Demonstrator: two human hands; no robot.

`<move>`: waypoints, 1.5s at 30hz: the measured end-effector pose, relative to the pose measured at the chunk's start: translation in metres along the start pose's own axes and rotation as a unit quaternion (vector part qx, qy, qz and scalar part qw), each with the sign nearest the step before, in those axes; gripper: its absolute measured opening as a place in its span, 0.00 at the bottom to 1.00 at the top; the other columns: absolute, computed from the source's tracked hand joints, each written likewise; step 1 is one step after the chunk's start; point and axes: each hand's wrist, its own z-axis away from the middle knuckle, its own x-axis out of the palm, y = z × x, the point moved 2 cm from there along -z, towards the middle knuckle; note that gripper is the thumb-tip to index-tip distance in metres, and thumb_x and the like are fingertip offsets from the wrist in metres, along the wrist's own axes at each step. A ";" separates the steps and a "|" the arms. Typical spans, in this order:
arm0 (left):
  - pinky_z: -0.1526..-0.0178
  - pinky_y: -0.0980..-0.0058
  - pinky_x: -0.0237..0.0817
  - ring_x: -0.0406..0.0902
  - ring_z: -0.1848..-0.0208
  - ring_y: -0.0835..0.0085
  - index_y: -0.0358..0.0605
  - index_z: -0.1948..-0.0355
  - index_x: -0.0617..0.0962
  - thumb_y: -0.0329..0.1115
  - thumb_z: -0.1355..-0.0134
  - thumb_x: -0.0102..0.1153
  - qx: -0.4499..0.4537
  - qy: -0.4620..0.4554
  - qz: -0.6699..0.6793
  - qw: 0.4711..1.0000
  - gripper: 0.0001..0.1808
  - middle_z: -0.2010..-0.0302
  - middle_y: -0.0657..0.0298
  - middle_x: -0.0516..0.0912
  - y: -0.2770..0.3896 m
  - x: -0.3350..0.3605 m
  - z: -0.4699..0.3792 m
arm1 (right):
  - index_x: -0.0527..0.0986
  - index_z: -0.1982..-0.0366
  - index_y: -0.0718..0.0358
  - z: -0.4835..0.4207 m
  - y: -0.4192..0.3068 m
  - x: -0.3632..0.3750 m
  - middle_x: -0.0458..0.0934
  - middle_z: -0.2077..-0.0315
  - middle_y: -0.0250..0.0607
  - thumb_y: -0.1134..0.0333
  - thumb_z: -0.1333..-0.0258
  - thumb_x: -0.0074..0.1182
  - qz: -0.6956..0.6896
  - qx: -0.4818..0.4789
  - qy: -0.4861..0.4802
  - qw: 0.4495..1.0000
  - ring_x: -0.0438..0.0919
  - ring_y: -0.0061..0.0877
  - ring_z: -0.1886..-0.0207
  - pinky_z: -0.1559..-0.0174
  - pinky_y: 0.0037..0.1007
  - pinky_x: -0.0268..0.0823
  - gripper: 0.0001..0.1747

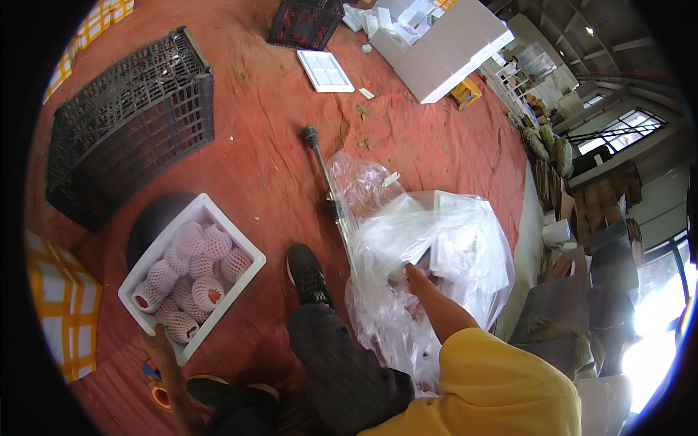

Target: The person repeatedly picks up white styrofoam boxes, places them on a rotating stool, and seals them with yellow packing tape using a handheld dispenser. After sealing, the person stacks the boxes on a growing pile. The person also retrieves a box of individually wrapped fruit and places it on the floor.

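My left hand (159, 340) is at the near edge of a white foam box (234, 316), its fingers partly hidden against the rim. Inside the box lie several red fruits in pink foam nets (190, 238). On the other side, my right hand (413, 272) reaches into a large clear plastic bag (376, 245); whether its fingers grip the film cannot be made out. White foam pieces (458, 240) show through the bag. Beside the bag a metal rod with a dark end (319, 152) lies on the red floor covering. An orange tape roll (160, 395) is below my left hand.
Black plastic crates (136, 120) stand at the upper left, another crate (305, 24) at the top. Taped foam boxes (65, 310) are at the left edge. A white foam lid (326, 71) lies ahead, near large white boxes (436, 54). Flattened cardboard (551, 305) is at the right.
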 end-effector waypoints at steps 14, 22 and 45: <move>0.31 0.54 0.65 0.75 0.34 0.37 0.21 0.29 0.66 0.35 0.35 0.57 0.078 0.047 0.005 0.996 0.38 0.35 0.30 0.76 0.003 0.018 -0.011 | 0.84 0.52 0.67 0.232 -0.198 -0.270 0.87 0.51 0.59 0.53 0.47 0.72 0.491 -0.322 0.296 0.753 0.87 0.49 0.47 0.42 0.46 0.78 0.27; 0.33 0.49 0.65 0.75 0.35 0.34 0.29 0.30 0.70 0.36 0.37 0.57 0.095 0.068 -0.010 0.993 0.36 0.37 0.31 0.78 0.007 0.019 -0.016 | 0.80 0.53 0.63 0.345 -0.254 -0.297 0.87 0.55 0.54 0.67 0.43 0.65 0.536 -0.473 0.427 0.554 0.84 0.48 0.45 0.40 0.48 0.72 0.16; 0.31 0.63 0.68 0.78 0.33 0.55 0.36 0.27 0.72 0.59 0.22 0.50 -0.001 -0.011 0.340 0.940 0.38 0.32 0.43 0.78 0.108 -0.076 0.072 | 0.83 0.53 0.54 0.546 -0.217 0.051 0.79 0.52 0.34 0.77 0.56 0.61 0.206 -0.947 -0.006 0.246 0.78 0.37 0.47 0.47 0.45 0.64 0.24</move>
